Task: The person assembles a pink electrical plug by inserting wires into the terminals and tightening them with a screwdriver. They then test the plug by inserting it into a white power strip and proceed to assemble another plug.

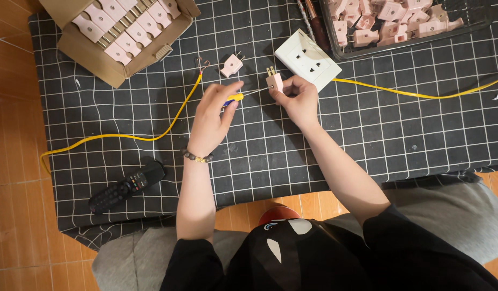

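Seen from the head camera, the right hand (299,99) pinches a pink plug (274,82) at its fingertips, prongs up, above the gridded surface (367,129). The left hand's (212,119) grip closes on a yellow-handled screwdriver (235,97), tip meeting the plug. A white socket plate (308,58) lies just beyond.

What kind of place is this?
Probably a home floor used as a small workspace: a checked cloth over orange floor tiles, a box of pink plugs, and a remote control.
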